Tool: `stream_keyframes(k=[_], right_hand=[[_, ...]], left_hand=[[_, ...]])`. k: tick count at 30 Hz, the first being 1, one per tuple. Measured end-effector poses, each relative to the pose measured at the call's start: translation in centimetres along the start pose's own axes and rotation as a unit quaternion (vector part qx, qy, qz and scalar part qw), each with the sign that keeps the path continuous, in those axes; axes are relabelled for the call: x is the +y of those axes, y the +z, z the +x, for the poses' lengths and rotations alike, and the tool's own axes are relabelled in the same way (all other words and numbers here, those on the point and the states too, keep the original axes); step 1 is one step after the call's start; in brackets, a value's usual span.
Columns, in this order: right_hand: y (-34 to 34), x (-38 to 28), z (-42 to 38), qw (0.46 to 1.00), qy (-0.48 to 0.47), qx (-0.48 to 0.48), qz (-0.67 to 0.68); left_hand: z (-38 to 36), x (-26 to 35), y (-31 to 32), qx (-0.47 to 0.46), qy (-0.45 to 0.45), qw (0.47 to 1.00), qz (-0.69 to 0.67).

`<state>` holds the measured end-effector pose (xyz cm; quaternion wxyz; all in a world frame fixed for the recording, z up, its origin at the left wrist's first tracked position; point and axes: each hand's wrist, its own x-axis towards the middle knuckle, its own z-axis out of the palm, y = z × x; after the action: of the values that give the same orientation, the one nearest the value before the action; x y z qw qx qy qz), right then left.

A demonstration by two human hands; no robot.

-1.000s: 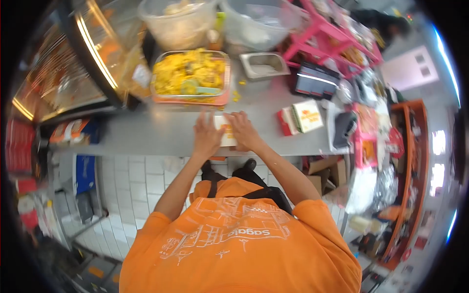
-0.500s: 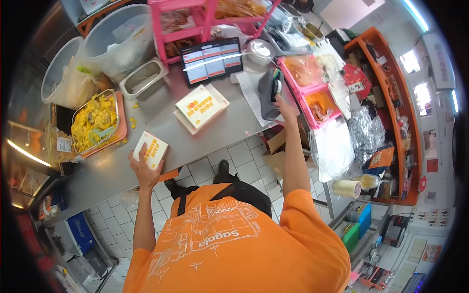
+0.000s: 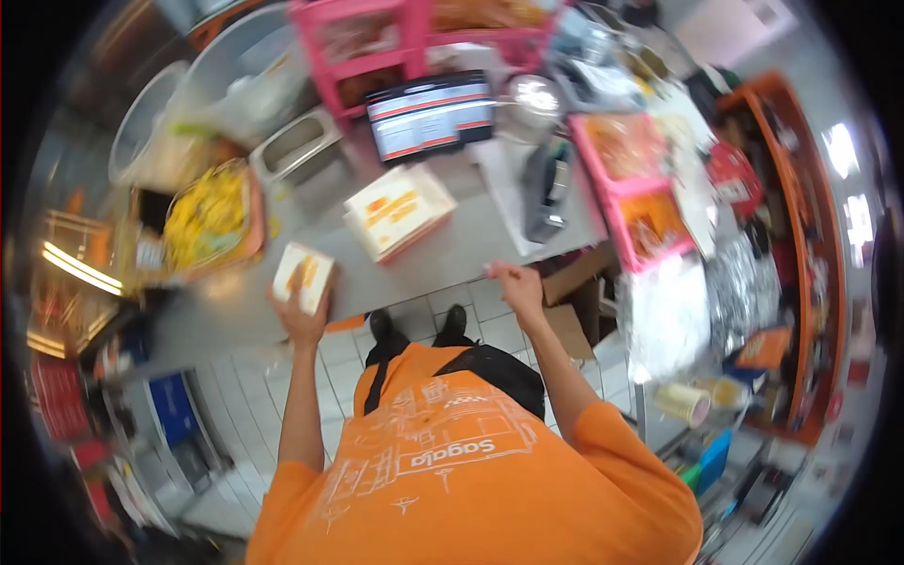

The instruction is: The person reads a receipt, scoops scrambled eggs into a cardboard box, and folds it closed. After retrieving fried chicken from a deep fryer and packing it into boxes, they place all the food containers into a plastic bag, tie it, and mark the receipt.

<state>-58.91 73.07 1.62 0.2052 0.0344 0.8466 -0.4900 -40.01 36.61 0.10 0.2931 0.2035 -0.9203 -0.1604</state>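
Note:
My left hand (image 3: 301, 306) grips a small white cardboard food box (image 3: 304, 273) with orange and yellow lettering, its fingers over the lid and side. The box is on the steel counter (image 3: 367, 282) near the front edge. My right hand (image 3: 518, 290) is at the counter's front edge, fingers pinched. A tiny pale pinkish bit (image 3: 491, 270) shows at its fingertips; blur hides what it is. Behind that hand stands a grey-and-black device (image 3: 546, 193), beside a white paper sheet (image 3: 502, 193). Larger white boxes (image 3: 400, 209) lie stacked mid-counter.
At the left is a tray of yellow food (image 3: 209, 217), with a metal pan (image 3: 299, 149) behind it. A tablet (image 3: 430, 115) leans before a pink rack (image 3: 363, 47). Pink bins (image 3: 650, 221) and plastic bags (image 3: 667, 311) line the right. An open carton (image 3: 570, 330) sits below.
My right hand has left the grey-and-black device and come down to the counter's front edge, its fingers now pinched. My left hand stays on the small box. The view has shifted and blurred.

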Motion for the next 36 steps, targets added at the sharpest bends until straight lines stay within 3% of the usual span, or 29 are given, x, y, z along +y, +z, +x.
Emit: stream_keyframes(k=[2,4,7,8,10,12,13,14,15,17,18,19,20,21,22,23,24,26,27,28,29,30,31,33,35,36], right_hand=[[5.3,-4.9,-2.4,0.969,-0.117,-0.216,-0.025],[12.1,-9.6,-4.1,0.929,-0.154,-0.337,-0.01],[22.3,-11.8,-2.5,0.909,-0.249,-0.334,0.026],[23.3,-12.2,-1.9,0.906,-0.25,-0.339,0.022],[23.8,-13.0,-0.9,0.908,-0.172,-0.352,-0.151],[24.1,-12.6,-1.0,0.907,-0.153,-0.349,-0.179],[24.2,-12.9,-2.0,0.914,-0.174,-0.332,-0.154],[24.6,-13.4,-2.7,0.923,-0.197,-0.305,-0.126],[25.5,-12.7,-3.7,0.932,-0.212,-0.293,-0.03],[26.7,-9.4,-4.0,0.913,-0.306,-0.268,-0.03],[24.7,-11.1,-4.7,0.896,-0.272,-0.323,-0.136],[23.8,-10.9,-5.2,0.858,-0.364,-0.27,-0.242],[22.7,-9.5,-5.9,0.866,-0.386,-0.238,-0.213],[20.0,-8.5,-6.0,0.876,-0.349,-0.246,-0.226],[17.7,-7.5,-6.5,0.881,-0.316,-0.262,-0.233],[14.9,-6.4,-6.7,0.911,-0.278,-0.215,-0.215],[11.5,-5.4,-6.8,0.934,-0.246,-0.172,-0.194],[4.0,-4.1,-7.8,0.984,-0.133,0.052,-0.107],[0.0,-2.7,-7.4,0.985,-0.053,0.139,-0.092],[-4.6,0.7,-7.4,0.959,-0.102,0.25,-0.09],[-9.5,4.1,-7.7,0.893,-0.145,0.347,-0.246],[-14.0,6.6,-7.3,0.857,-0.004,0.466,-0.22],[-19.2,11.6,-7.0,0.823,-0.05,0.518,-0.227],[-27.0,18.3,-6.7,0.79,-0.016,0.544,-0.281],[-30.6,21.6,-6.5,0.788,0.001,0.529,-0.315],[-32.0,21.9,-7.1,0.805,-0.004,0.46,-0.375]], left_hand=[[-0.1,0.1,0.1,0.019,-0.016,1.0,-0.012],[0.3,0.5,-0.8,0.017,-0.037,0.999,0.001],[0.5,0.0,-1.3,-0.005,-0.076,0.996,-0.045],[0.7,-0.2,-1.6,-0.013,-0.085,0.995,-0.057],[1.1,-1.3,-2.6,-0.012,-0.103,0.994,-0.037],[1.1,-2.0,-3.6,-0.067,-0.09,0.986,-0.123],[0.9,-2.2,-3.8,-0.047,-0.113,0.976,-0.181],[0.2,-3.1,-3.3,-0.069,-0.168,0.915,-0.36],[-0.9,-3.6,-2.5,-0.096,-0.215,0.817,-0.527],[-3.4,-1.7,-1.3,-0.046,-0.32,0.64,-0.697],[-3.2,-1.3,-1.1,-0.09,-0.299,0.619,-0.721],[-2.8,-1.2,-1.5,-0.07,-0.279,0.634,-0.718],[-1.9,-1.5,-2.0,-0.05,-0.26,0.648,-0.715],[-0.8,-2.0,-2.3,-0.024,-0.244,0.662,-0.709],[0.6,-2.6,-2.8,-0.04,-0.148,0.851,-0.502],[1.7,-3.0,-2.8,-0.028,-0.028,0.967,-0.252],[1.7,-3.3,-1.9,-0.033,-0.01,0.963,-0.267],[1.6,-4.1,-0.6,-0.07,0.036,0.99,-0.115],[1.9,-4.4,-0.3,-0.071,0.027,0.99,-0.121],[2.0,-3.6,-1.1,-0.072,0.036,0.989,-0.124],[2.3,-2.2,-2.6,-0.041,0.068,0.995,-0.058],[2.6,-0.9,-3.4,-0.006,0.099,0.995,0.008],[2.4,-0.1,-3.6,-0.002,0.107,0.994,0.007],[1.4,1.5,-3.6,0.101,0.088,0.99,0.041],[0.6,4.3,-2.0,0.09,0.105,0.99,0.011],[0.1,6.0,-1.3,0.079,0.115,0.99,-0.019]])
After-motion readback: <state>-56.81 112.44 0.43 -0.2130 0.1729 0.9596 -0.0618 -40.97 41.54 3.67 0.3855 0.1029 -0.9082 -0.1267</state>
